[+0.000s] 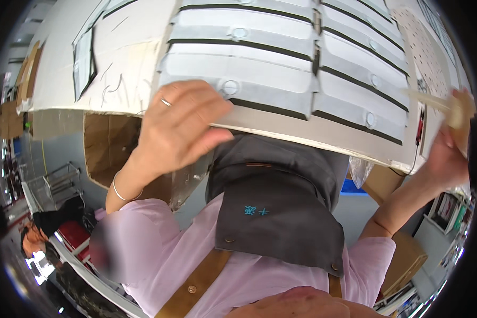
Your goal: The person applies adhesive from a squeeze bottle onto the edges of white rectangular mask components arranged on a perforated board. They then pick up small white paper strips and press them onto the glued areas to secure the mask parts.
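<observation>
Two columns of flat, whitish translucent pieces (259, 66) lie overlapped on the worktable (323, 137), each with a dark strip along its edge. Clear round spots (230, 87) sit on them. Over the near left corner of the left column is my left hand (183, 124), fingers stretched out and thumb apart, with nothing seen in it. At the far right, my right hand (446, 151) is closed around a cream-coloured roll (456, 114) that looks like tape. A pale strip (426, 99) sticks out from it toward the right column. The picture's dark rim partly hides that hand.
A slim red tool (420, 126) lies on the table's right side beside a perforated pale board (416, 40). A dark-edged film piece (83, 63) rests at the left. Below the table edge stand an open cardboard box (108, 146) and a wire rack (61, 183).
</observation>
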`<state>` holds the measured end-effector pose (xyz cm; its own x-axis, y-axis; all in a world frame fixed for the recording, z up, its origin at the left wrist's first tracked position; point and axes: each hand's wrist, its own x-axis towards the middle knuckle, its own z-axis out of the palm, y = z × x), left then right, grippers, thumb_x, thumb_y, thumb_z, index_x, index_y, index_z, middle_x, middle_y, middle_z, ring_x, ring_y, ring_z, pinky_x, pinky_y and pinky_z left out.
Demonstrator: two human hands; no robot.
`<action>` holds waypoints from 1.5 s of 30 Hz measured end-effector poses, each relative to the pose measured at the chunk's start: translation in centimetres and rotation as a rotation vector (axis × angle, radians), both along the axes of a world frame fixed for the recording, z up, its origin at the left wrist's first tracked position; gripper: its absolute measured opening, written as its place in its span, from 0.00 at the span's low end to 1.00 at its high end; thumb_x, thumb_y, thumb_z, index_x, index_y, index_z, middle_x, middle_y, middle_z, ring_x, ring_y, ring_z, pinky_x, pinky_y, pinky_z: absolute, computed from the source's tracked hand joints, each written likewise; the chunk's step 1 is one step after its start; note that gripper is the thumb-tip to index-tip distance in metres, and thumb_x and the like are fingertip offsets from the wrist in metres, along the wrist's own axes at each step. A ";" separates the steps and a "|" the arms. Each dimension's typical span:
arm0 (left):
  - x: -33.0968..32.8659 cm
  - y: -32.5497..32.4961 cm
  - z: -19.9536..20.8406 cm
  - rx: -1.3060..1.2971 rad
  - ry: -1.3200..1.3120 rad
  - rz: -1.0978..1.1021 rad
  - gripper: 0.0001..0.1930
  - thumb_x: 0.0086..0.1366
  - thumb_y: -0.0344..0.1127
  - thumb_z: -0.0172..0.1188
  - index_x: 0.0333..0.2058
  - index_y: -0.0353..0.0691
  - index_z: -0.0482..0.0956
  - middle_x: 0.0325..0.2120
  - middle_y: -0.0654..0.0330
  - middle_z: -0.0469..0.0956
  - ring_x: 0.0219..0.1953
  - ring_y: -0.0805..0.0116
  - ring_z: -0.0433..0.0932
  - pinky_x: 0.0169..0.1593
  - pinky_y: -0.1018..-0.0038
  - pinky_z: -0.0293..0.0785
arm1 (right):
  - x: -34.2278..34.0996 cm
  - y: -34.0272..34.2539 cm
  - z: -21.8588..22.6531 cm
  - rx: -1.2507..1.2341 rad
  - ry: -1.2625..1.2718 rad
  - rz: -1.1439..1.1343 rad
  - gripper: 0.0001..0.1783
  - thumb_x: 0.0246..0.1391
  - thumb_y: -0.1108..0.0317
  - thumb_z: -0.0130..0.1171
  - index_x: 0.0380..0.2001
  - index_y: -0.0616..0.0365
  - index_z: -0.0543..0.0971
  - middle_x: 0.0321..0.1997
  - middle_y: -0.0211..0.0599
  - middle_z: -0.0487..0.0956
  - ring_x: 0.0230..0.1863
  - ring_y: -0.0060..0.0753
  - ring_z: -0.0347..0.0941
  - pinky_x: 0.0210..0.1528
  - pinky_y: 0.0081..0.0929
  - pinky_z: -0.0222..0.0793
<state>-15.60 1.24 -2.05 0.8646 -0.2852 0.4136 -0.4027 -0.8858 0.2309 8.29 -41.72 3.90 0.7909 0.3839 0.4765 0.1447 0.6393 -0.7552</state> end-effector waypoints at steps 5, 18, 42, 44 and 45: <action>-1.8 3.1 -1.6 -0.031 0.043 0.127 0.23 0.59 0.46 0.69 0.47 0.35 0.84 0.47 0.52 0.81 0.51 0.47 0.79 0.54 0.57 0.75 | -3.0 12.4 -6.2 -0.236 0.060 -0.008 0.21 0.71 0.59 0.51 0.59 0.60 0.73 0.55 0.40 0.76 0.48 0.37 0.77 0.42 0.44 0.82; -1.3 3.4 -3.5 -0.145 0.025 0.059 0.23 0.55 0.47 0.71 0.44 0.37 0.84 0.45 0.55 0.80 0.49 0.50 0.79 0.51 0.59 0.78 | -4.5 21.8 -6.3 -0.640 -0.105 0.035 0.34 0.60 0.52 0.66 0.59 0.64 0.70 0.51 0.43 0.78 0.41 0.34 0.81 0.27 0.33 0.79; -1.3 3.5 -3.2 -0.143 0.041 0.065 0.24 0.54 0.49 0.72 0.43 0.37 0.84 0.44 0.55 0.80 0.48 0.50 0.79 0.50 0.60 0.77 | -2.6 19.2 -1.8 -0.626 -0.078 0.102 0.55 0.48 0.40 0.71 0.69 0.65 0.62 0.64 0.50 0.69 0.64 0.45 0.70 0.61 0.44 0.74; -1.3 3.7 -3.1 -0.148 0.063 0.050 0.25 0.55 0.50 0.71 0.44 0.37 0.84 0.44 0.54 0.80 0.48 0.50 0.79 0.50 0.60 0.77 | -0.4 16.8 -1.2 -0.481 0.005 0.073 0.57 0.48 0.40 0.70 0.71 0.65 0.59 0.67 0.53 0.65 0.66 0.46 0.66 0.62 0.44 0.74; -1.2 4.1 -2.9 -0.167 0.075 0.029 0.25 0.55 0.50 0.71 0.44 0.36 0.84 0.44 0.54 0.80 0.48 0.50 0.79 0.50 0.59 0.77 | 0.8 15.7 -0.5 -0.385 0.038 0.161 0.56 0.51 0.41 0.68 0.71 0.65 0.57 0.68 0.55 0.63 0.67 0.48 0.65 0.61 0.42 0.74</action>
<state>-16.76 5.34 -4.90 0.9018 -0.1926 0.3869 -0.3537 -0.8433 0.4046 9.12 -25.98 3.44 0.7202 0.6489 0.2454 0.0332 0.3212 -0.9464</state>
